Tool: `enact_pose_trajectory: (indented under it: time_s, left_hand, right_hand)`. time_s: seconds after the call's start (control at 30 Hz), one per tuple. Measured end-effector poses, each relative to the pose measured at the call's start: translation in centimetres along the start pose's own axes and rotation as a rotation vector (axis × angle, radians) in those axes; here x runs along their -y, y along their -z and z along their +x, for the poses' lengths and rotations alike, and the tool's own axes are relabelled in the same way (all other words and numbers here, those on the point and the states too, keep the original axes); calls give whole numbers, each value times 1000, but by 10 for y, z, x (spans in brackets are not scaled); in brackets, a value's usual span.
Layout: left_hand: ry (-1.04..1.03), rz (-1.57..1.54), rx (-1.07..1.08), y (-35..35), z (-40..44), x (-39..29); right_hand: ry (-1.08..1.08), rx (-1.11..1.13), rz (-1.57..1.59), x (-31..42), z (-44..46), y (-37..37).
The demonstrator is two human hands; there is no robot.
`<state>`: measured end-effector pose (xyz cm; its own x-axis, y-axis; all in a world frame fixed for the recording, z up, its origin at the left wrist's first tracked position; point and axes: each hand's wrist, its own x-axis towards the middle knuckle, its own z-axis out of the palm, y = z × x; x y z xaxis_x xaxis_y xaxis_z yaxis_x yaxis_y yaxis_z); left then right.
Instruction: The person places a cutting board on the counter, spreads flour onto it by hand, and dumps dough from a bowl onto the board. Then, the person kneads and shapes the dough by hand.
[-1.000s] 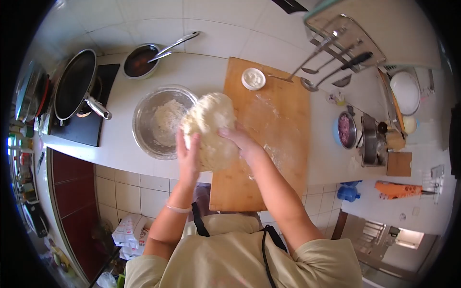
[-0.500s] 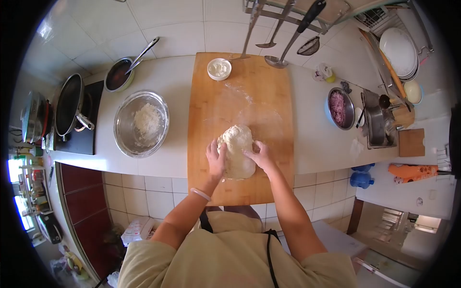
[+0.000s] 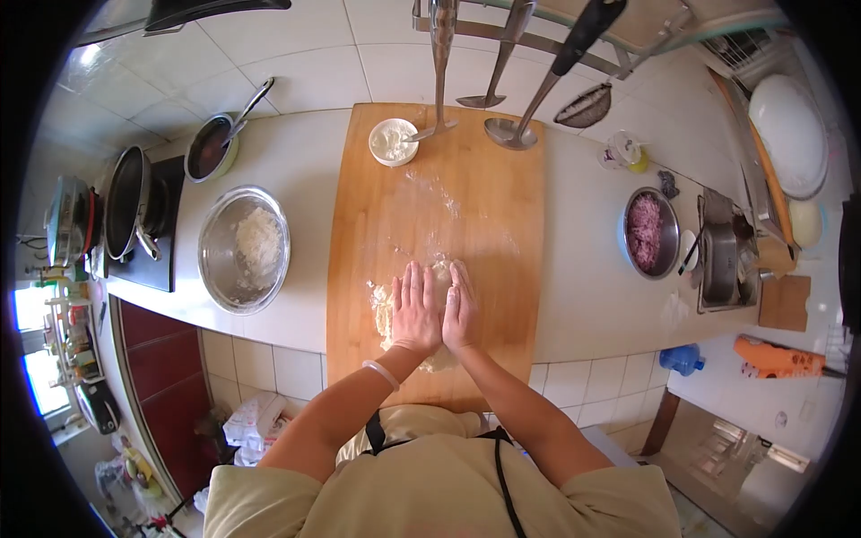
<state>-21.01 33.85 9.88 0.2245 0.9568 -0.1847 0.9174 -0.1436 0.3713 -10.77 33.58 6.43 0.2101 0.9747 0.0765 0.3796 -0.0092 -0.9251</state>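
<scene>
Right now, both hands press down on a lump of dough (image 3: 384,314) near the front of a wooden board (image 3: 377,215). The left hand (image 3: 416,314) lies flat, palm down, with its fingers stretched forward. The right hand (image 3: 459,314) is open too, fingers straight, set close beside the left so that the two hands meet at the heels. Neither hand closes around anything. The dough sticks out past the left hand, where its edge looks rough and crumbly, and a little more shows between the wrists; the hands hide most of the rest. A pale bracelet (image 3: 384,375) circles the left wrist.

Streaks of flour mark the board beyond the fingers. A small white bowl (image 3: 395,163) of white powder stands at the board's far left corner, and a hanging spatula (image 3: 435,130) overlaps its edge in this view. A ladle (image 3: 516,133) and a strainer (image 3: 584,106) hang to the right of it.

On the counter (image 3: 583,296), left of the board, sits a large metal bowl (image 3: 218,278) with flour inside. A pot (image 3: 230,163) with a spoon stands behind it, near a frying pan (image 3: 126,202). Across the board, to the right, another metal bowl (image 3: 668,242) holds something pinkish purple and finely chopped.
</scene>
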Motion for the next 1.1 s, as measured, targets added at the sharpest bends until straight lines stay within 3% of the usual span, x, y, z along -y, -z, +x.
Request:
enact_pose_trajectory:
  time_s: [0.3,0.47,0.57,0.83,1.0,1.03,1.1]
  left_hand:
    - [-104,-80,-116,-4,38,-2]
    - [-83,-92,-149,16,48,-2]
    - [-201,90,-60,7,64,-22]
    - [-272,112,4,-6,72,-50]
    - [-289,155,241,11,86,-70]
    - [-289,157,238,0,93,-68]
    - [-343,6,-38,-27,90,-51]
  right_hand:
    - [-1,-2,8,-18,23,5]
    - [-140,-104,-21,-9,14,27]
    - [-217,-356,210,-9,0,51]
    - [-374,-386,262,-22,-4,73]
    - [-297,-461,175,-4,24,77]
    - [-294,-461,177,-3,31,79]
    - [-265,-396,51,11,26,76]
